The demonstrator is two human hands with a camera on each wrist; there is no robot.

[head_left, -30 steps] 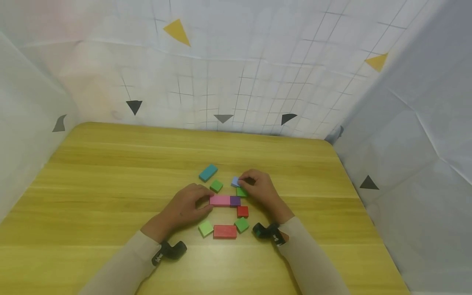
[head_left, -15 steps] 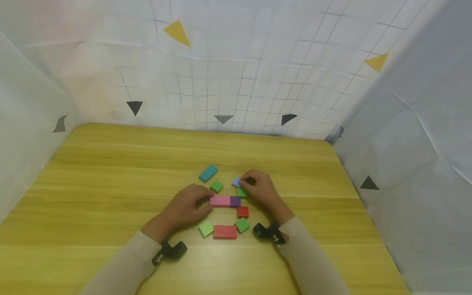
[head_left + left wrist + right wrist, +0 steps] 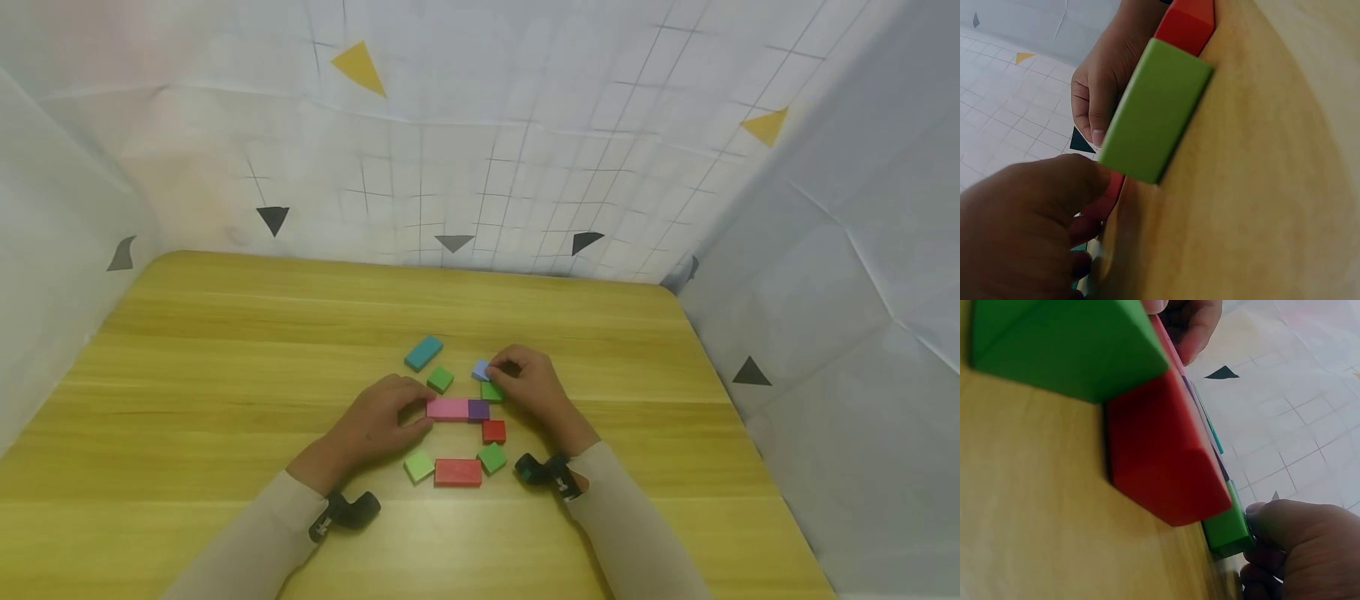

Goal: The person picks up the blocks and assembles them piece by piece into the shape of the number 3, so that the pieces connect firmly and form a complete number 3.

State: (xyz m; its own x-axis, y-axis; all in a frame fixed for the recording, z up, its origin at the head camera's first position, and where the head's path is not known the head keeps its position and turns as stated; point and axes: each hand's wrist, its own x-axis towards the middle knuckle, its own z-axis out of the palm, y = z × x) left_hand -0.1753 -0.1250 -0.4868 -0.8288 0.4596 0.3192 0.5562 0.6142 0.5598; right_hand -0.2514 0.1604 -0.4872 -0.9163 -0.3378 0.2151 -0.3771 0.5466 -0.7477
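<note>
Here I am on the head view, lower middle of the frame, and both hands are at work among the blocks. My left hand (image 3: 386, 417) has thumb and fingertips closed about the left end of the pink block (image 3: 448, 409), which sits end to end with the purple block (image 3: 478, 409). Up and to the right of that, my right hand (image 3: 532, 383) pinches the right edge of the light-blue block (image 3: 480, 371), fingertips together; it lies just above a green block (image 3: 491, 392), and whether the two touch I can't tell. The right-wrist view doesn't help: I can't make out the light-blue piece there.

Handling, as I judge it: small, light, stiff pieces, probably wood, hard to break, the painted faces perhaps a touch slick. I'd take the light-blue one by opposite side faces, low and gently, since a careless fingertip could nudge that green neighbour. For the pink, the free left end is the place to hold, well away from the purple joint.
</note>
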